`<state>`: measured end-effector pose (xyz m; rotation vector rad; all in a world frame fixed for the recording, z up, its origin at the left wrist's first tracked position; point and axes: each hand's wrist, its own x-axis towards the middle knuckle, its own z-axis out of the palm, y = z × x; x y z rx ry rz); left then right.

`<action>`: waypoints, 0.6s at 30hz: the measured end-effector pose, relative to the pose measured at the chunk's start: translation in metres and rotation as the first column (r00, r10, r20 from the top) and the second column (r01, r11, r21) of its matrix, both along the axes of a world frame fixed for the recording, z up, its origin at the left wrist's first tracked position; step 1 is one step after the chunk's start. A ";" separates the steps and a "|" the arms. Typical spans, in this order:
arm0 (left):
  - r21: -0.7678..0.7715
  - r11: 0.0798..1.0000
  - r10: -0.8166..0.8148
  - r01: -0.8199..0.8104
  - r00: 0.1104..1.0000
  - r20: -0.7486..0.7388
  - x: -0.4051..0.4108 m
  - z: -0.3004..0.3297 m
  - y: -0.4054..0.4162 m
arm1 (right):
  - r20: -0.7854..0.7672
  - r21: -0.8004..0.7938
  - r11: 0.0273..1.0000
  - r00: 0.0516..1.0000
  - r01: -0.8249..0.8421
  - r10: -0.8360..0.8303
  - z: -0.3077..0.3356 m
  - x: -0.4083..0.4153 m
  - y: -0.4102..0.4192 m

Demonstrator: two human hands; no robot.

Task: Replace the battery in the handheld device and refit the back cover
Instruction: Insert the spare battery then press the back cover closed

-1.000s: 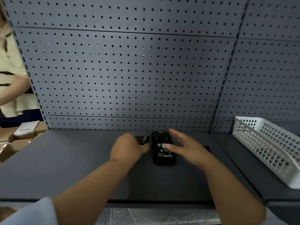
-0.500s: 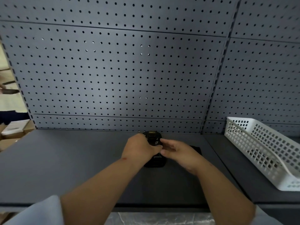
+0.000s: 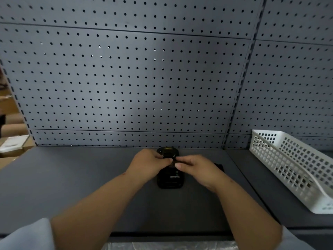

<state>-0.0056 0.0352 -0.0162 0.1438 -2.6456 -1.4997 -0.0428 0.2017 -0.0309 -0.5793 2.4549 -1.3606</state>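
Both hands, the left hand (image 3: 150, 164) and right hand (image 3: 195, 168), meet fingertip to fingertip, pinching over the handheld device's (image 3: 170, 179) far half. Whether they grip anything cannot be determined. The device lies flat near the surface's (image 3: 72, 177) rear edge, long axis running away from the person, equidistant from both hands.

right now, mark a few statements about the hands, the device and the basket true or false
1. Both hands, left hand and right hand, meet over the black handheld device. True.
2. The device is lifted off the shelf. False: it lies flat on it.
3. The white basket sits to the right. True.
4. The basket sits between the hands. False: it stands apart, to the right.
5. A flat black piece lies beyond the right hand. True.
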 end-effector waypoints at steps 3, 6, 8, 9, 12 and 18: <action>0.061 0.998 -0.036 0.035 0.999 0.013 -0.004 -0.007 -0.009 | -0.051 0.020 1.000 0.998 0.024 -0.023 0.000 0.001 -0.001; 0.107 0.990 -0.097 0.094 0.995 0.029 -0.007 -0.015 -0.021 | -0.106 0.029 0.997 0.992 0.065 -0.061 -0.004 0.001 -0.003; 0.108 0.984 -0.145 0.141 0.989 0.023 -0.006 -0.019 -0.027 | -0.119 0.019 0.997 0.990 0.075 -0.072 -0.007 0.001 -0.003; 0.103 0.982 -0.158 0.155 0.987 0.014 -0.006 -0.021 -0.029 | -0.120 0.011 0.997 0.990 0.078 -0.077 -0.008 0.001 -0.003; 0.067 0.985 -0.161 0.161 0.987 -0.010 -0.007 -0.027 -0.033 | -0.122 -0.018 0.996 0.989 0.083 -0.085 -0.012 0.001 -0.003; -0.020 0.979 -0.206 0.205 0.978 -0.027 -0.010 -0.035 -0.033 | -0.139 -0.044 0.994 0.984 0.101 -0.107 -0.021 0.002 -0.003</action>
